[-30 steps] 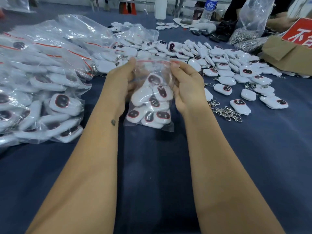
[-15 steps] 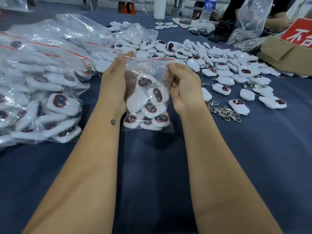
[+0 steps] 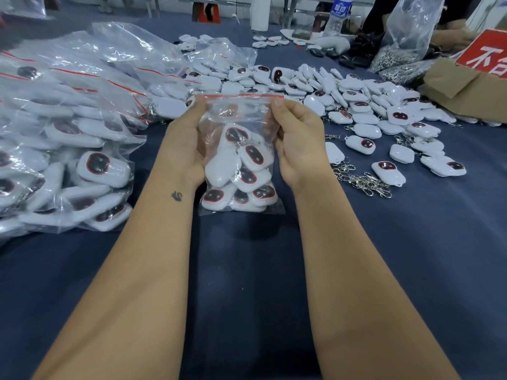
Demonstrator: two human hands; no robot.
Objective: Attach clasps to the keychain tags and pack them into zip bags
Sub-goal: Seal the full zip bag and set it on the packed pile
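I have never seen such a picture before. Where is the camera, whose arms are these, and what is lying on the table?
There is no machine here. The camera sits on a person's head and looks forward and down, so the two bare arms are that person's own. The left hand and right hand hold a small clear zip bag upright by its top corners, just under its red strip. Inside are white keychain tags with dark ovals. On the blue table, filled bags are piled at the left, loose tags are spread at the right, and a little heap of metal clasps lies near the right wrist. A cardboard box and a water bottle stand further back.
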